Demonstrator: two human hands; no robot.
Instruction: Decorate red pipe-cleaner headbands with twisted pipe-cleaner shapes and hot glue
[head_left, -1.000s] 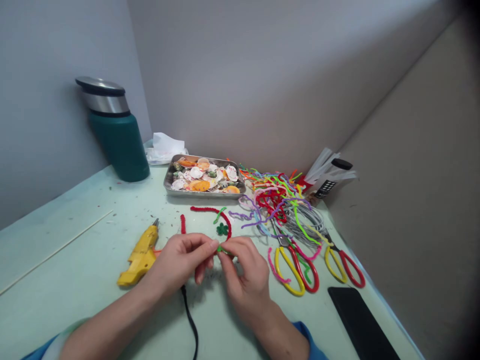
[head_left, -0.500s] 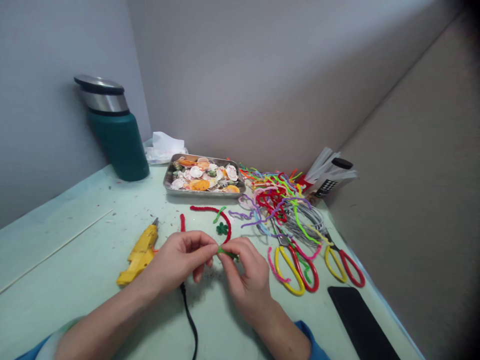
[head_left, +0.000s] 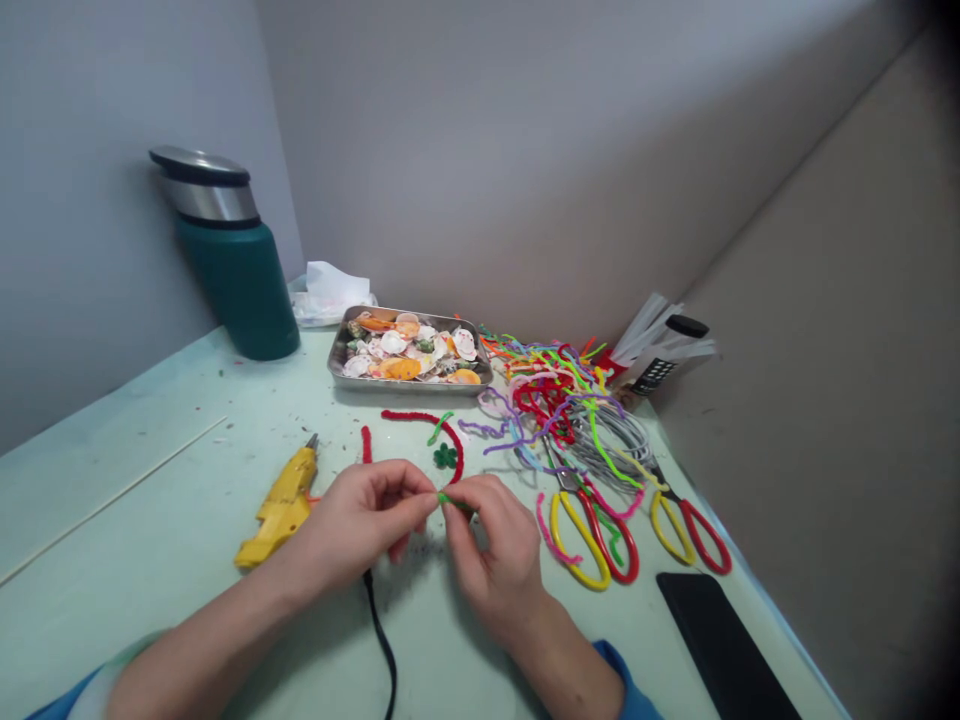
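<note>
A small green pipe cleaner piece (head_left: 454,502) is pinched between the fingertips of both hands, mostly hidden by them. My left hand (head_left: 382,515) closes thumb and forefinger on its left end. On its right part, my right hand (head_left: 491,535) grips with thumb and fingers. Just beyond the fingertips lies a dark green flower shape (head_left: 445,456), with a curved red pipe cleaner (head_left: 454,437) around its right side and a short light green piece (head_left: 439,429) above it. A short red piece (head_left: 366,445) lies behind my left hand.
Left of my hands lies a yellow glue gun (head_left: 281,508) with a black cord (head_left: 381,635). Behind are a metal tray (head_left: 409,387) of shells and a teal bottle (head_left: 240,290). Pipe cleaners (head_left: 551,400), scissors (head_left: 581,540), more scissors (head_left: 690,530) and a black phone-like slab (head_left: 724,645) are right.
The fingertips have shifted slightly on the green piece, and less of it shows below my right forefinger. Both hands keep their pinch; the view has moved very little.
</note>
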